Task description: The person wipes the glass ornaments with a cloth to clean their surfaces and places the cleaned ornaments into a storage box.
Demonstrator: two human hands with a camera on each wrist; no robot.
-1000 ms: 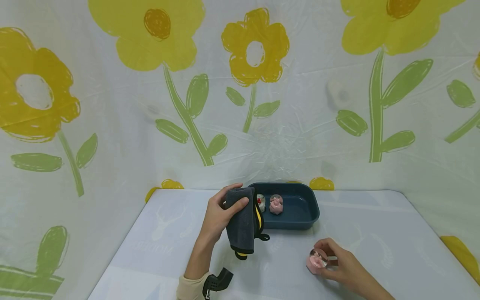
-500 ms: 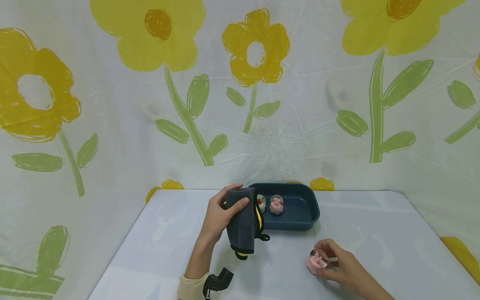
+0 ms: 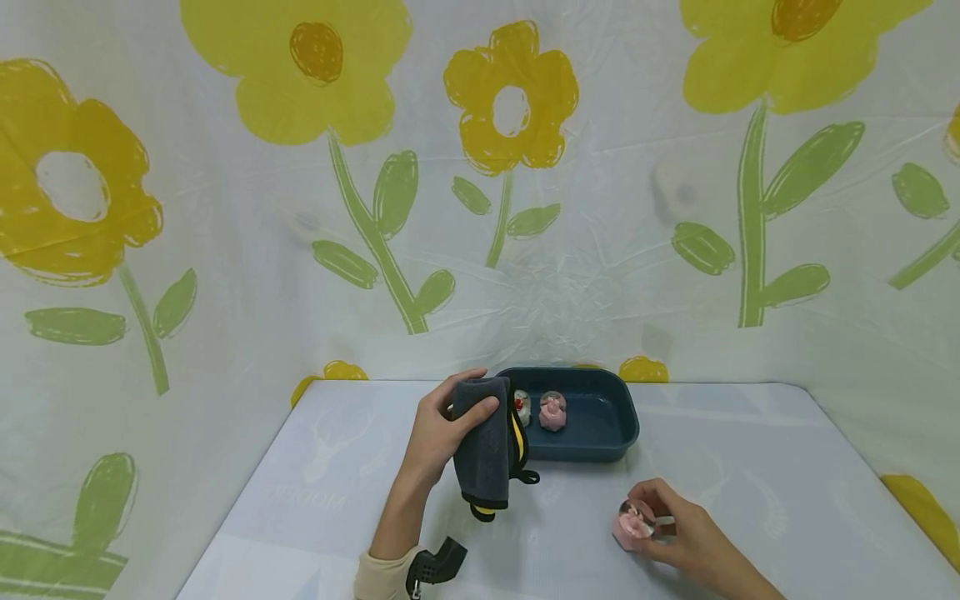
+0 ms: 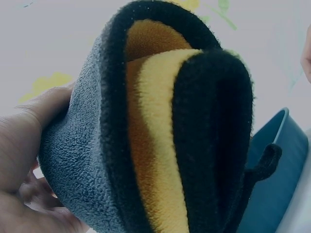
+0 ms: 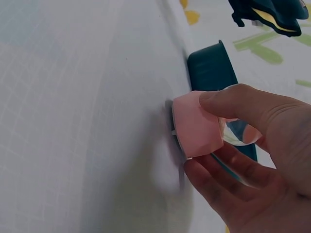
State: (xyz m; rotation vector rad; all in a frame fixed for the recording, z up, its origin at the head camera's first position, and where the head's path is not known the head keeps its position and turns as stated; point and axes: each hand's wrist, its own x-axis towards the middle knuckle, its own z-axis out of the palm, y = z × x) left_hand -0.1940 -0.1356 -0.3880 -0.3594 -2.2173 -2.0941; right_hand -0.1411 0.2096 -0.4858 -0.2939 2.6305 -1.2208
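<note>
Up in front of the tray, the left hand has a folded grey-and-yellow cloth pinched. Well apart from it, closer to the camera, the right hand grips a pink globe low by the table, can't tell if it's touching. A second pink one and a white one sit in the tray, the latter partly behind the cloth.

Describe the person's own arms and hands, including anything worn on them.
The left hand is ungloved; behind it shows a light beige sleeve with a black, angular device at its edge. The right hand is also ungloved, and no sleeve shows there.
</note>
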